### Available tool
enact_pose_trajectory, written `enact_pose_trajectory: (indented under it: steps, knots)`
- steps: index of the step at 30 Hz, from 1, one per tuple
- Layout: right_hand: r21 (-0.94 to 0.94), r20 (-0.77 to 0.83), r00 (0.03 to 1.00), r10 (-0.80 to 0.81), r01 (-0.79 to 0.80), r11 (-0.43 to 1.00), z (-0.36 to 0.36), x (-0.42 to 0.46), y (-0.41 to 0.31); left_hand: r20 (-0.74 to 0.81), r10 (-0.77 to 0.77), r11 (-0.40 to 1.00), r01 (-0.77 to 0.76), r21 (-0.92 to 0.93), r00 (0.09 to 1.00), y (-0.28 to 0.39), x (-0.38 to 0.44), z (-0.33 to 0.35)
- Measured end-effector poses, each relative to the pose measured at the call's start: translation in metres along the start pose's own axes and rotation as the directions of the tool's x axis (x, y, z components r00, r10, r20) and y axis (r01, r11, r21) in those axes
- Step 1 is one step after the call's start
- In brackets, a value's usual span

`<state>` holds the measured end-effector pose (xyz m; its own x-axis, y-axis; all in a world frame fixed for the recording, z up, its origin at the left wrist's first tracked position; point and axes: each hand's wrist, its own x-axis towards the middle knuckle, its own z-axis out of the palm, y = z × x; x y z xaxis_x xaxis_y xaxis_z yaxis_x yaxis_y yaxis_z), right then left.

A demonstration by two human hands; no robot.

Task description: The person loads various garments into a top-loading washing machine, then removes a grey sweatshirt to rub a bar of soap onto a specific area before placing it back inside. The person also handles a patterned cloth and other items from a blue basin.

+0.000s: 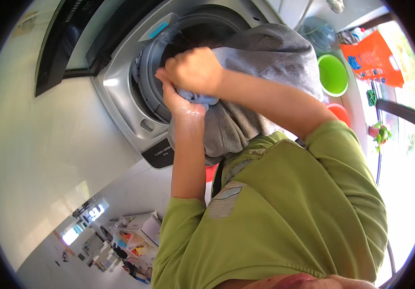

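Over the opening of a top-loading washing machine [120, 108], my two hands meet. My left hand [178, 95] is palm up, with wet, shiny suds at the wrist, and holds a light blue cloth [196, 97] against its palm. Curled into a fist just above it, my right hand [196, 70] is blurred and closed on the same cloth, whose upper part the fingers hide. A large grey plush fabric [272, 54] hangs over the machine's near right rim, below and beside my right forearm. The grey drum ring [149, 72] shows left of my hands.
The machine's raised dark-framed lid [95, 39] stands upper left. At right are a green basin [333, 75], a red basin [339, 112], a clear plastic jug [317, 34], an orange bag [373, 59] and a potted plant [382, 133] near the window. A cluttered white cabinet [149, 227] stands lower left.
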<state>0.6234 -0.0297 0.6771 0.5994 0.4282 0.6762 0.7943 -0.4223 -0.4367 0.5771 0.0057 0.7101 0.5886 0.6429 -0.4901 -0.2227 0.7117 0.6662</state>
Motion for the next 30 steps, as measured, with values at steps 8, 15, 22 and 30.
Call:
enact_pose_trajectory:
  steps: [8,15,22,30]
  knots:
    - [-0.052,0.292,0.932,0.214,-0.208,0.977,-0.008,0.001,0.013,0.427,-0.076,0.997,0.07,0.028,0.901,-0.007,0.018,-0.035]
    - [-0.074,0.322,0.913,0.25,-0.238,0.968,-0.008,-0.006,0.008,0.162,-0.053,0.982,0.022,0.19,0.985,0.003,0.016,-0.037]
    - [0.14,0.121,0.992,-0.048,0.031,0.99,-0.015,-0.032,-0.029,0.893,-0.31,0.872,0.472,0.13,0.326,0.019,0.066,-0.084]
    - [0.405,0.426,0.765,0.482,-0.638,0.655,-0.057,0.0,0.046,0.443,-0.124,0.992,0.099,0.08,0.888,0.052,0.023,-0.059]
